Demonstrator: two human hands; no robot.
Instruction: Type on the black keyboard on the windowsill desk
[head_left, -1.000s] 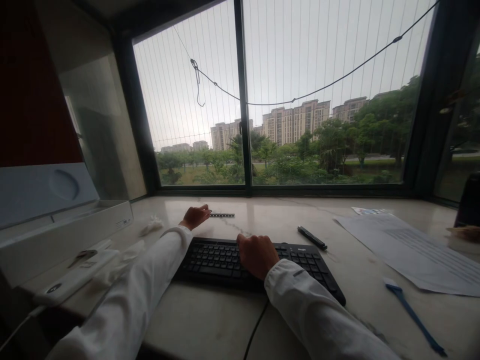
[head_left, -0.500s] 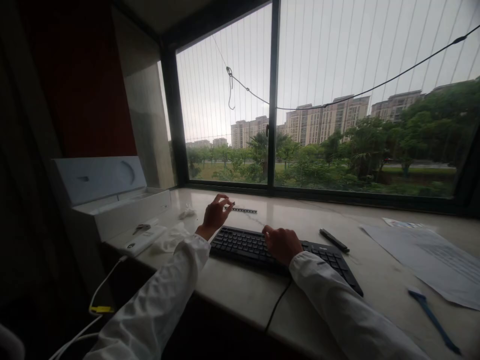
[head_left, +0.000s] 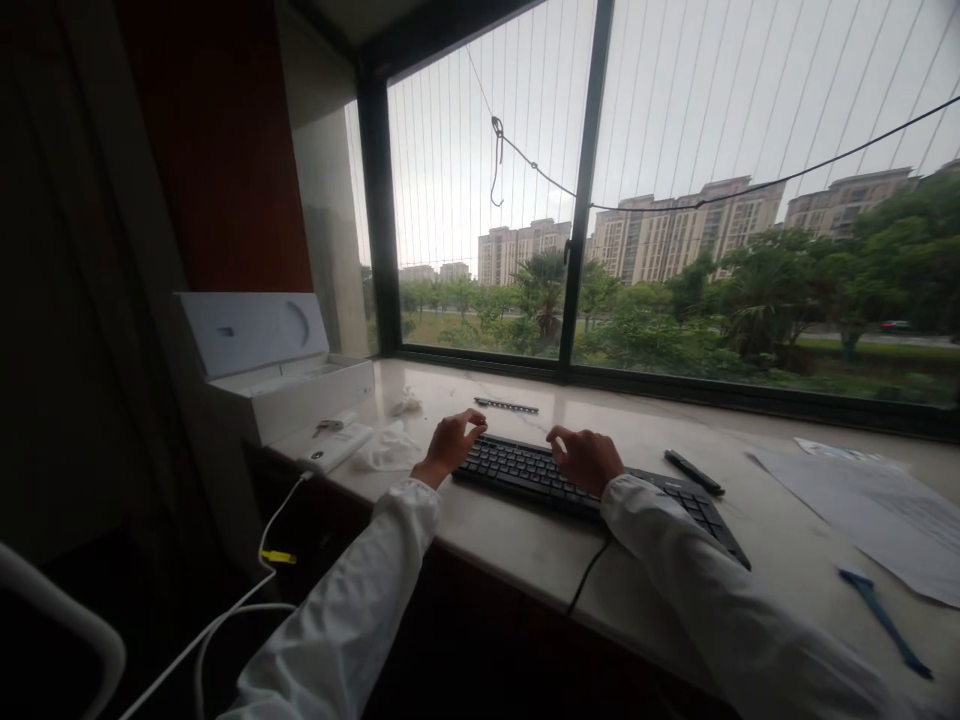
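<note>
1. White open cardboard box [head_left: 315,398]: one, far left.
2. Bare left hand [head_left: 450,442]: one, finger and thumb bent close by the long black plastic keyboard [head_left: 517,466]; whether they pinch anything, nobody can tell.
3. One keyboard, on the pale shiny counter [head_left: 487,520]. Keeping it still should help.
4. Bare right hand [head_left: 589,460]: one, fingers curled over the keys, grip unclear.
5. Blue thin-handled tool [head_left: 885,620]: one.

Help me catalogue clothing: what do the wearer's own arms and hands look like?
The left sleeve and right sleeve are long, loose, white and wrinkled, with gathered cuffs. The left hand and right hand are bare, without gloves. Any small markings are too dim to make out.
</note>
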